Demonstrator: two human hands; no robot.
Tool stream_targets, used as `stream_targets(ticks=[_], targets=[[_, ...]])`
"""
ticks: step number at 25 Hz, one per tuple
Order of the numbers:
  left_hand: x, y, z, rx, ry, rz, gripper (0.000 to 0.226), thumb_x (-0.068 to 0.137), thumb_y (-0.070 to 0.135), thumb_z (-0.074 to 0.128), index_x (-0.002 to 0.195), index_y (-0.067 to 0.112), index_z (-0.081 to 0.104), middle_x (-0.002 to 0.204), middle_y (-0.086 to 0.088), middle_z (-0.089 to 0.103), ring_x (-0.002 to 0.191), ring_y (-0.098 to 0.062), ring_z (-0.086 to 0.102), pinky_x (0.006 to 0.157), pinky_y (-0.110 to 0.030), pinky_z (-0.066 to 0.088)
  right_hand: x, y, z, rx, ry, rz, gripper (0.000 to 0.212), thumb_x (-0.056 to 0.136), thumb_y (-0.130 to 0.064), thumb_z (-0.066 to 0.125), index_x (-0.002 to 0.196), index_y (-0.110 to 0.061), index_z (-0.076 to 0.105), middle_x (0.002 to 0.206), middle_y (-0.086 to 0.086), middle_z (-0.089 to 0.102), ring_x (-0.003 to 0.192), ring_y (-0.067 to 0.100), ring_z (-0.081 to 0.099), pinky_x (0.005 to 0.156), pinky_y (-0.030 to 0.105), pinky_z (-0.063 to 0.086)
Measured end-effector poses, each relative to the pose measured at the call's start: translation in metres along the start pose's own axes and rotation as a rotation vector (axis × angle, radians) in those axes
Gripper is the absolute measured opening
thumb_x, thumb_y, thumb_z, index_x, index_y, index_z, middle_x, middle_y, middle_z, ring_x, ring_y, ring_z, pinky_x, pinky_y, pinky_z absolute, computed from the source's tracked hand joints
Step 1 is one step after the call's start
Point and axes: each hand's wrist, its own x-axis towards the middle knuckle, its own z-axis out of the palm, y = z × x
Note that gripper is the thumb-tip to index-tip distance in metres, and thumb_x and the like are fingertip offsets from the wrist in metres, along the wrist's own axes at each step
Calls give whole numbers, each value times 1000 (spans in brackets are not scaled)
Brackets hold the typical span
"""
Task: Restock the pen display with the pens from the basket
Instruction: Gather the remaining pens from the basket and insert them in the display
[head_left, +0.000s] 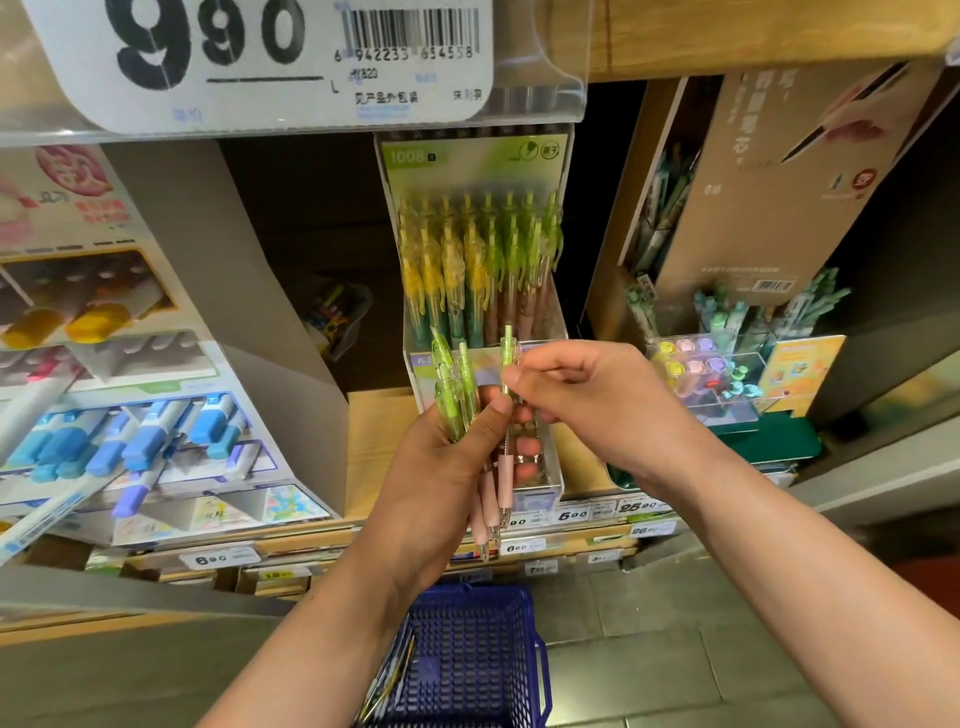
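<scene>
Store shelving ahead, acrylic pen display (540, 322) partly stocked. Your left hand (447, 467) clamps a bundle of pens (470, 415) upright as a reserve; right hand (582, 400) pinches one green pen (507, 358) out for slotting (basket (467, 665) below).

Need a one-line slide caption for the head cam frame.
Left hand grips a bunch of green-topped pens while right hand pinches one pen before the clear pen display.

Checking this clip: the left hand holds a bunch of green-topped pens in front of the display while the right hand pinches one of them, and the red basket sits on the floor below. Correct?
Not quite: the basket is blue, not red, as the head view shows. The rest holds: the left hand grips the pens and the right hand pinches one.
</scene>
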Motion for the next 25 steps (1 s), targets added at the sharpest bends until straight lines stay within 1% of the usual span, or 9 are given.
stream_targets(ticks=[2, 4, 6, 9, 12, 16, 18, 20, 25], targets=[[1, -1, -1, -41, 1, 8, 30, 99, 32, 61, 111, 7, 74, 102, -16, 77, 88, -25, 75, 72, -34, 62, 2, -4, -4, 154, 35, 21, 7, 90, -25, 74, 92, -20, 79, 83, 3, 77, 73, 12, 71, 71, 26, 59], [2, -2, -2, -85, 22, -3, 30, 99, 30, 63, 113, 5, 71, 100, -14, 77, 87, -24, 74, 75, -35, 63, 4, -13, -14, 317, 108, 26, 5, 91, -13, 71, 90, -13, 76, 82, 6, 78, 73, 16, 72, 71, 26, 62], [2, -4, -2, -96, 24, -18, 31, 97, 30, 64, 108, 1, 68, 86, -9, 72, 74, -20, 69, 67, -33, 61, 12, -23, -31, 388, 236, 1, 14, 92, -5, 68, 86, -15, 74, 77, 4, 77, 73, 15, 74, 70, 22, 61], [-1, -5, 0, -92, 9, -21, 28, 97, 32, 64, 107, 6, 61, 71, -1, 52, 59, -13, 49, 54, -27, 48, 27, -37, -57, 419, 379, -136, 21, 92, -2, 68, 83, -20, 74, 76, 2, 77, 75, 16, 75, 73, 22, 59], [-2, -4, 5, -99, -8, -12, 17, 102, 28, 59, 102, 12, 54, 73, 0, 51, 59, -12, 43, 53, -25, 44, 41, -42, -66, 273, 470, -267, 19, 90, -6, 70, 83, -24, 73, 73, -1, 76, 74, 16, 75, 78, 29, 61], [-1, -5, 9, -106, -6, -5, 20, 103, 22, 57, 116, 16, 44, 85, -7, 63, 57, -14, 44, 51, -27, 43, 53, -40, -54, -30, 492, -349, 16, 86, -21, 72, 80, -37, 70, 82, -2, 77, 81, 19, 75, 88, 42, 59], [-1, -5, 10, -91, -3, -14, 25, 102, 22, 58, 122, 15, 44, 93, -9, 70, 56, -14, 47, 52, -28, 43, 53, -38, -48, -130, 463, -364, 16, 87, -23, 71, 84, -39, 70, 83, -10, 75, 82, 13, 74, 89, 38, 58], [-1, -5, 11, -106, -7, -19, 24, 103, 22, 57, 123, 14, 46, 98, -10, 73, 58, -15, 51, 52, -28, 44, 54, -36, -44, -224, 451, -354, 9, 89, -24, 72, 94, -31, 75, 80, -17, 72, 80, 5, 72, 89, 30, 58], [1, -8, 10, -125, -1, -9, 19, 104, 21, 54, 116, 6, 53, 97, -10, 73, 62, -16, 57, 53, -27, 47, 57, -25, -35, -446, 427, -295, 9, 90, -27, 72, 96, -24, 77, 75, -18, 65, 77, 1, 65, 72, -2, 42]])
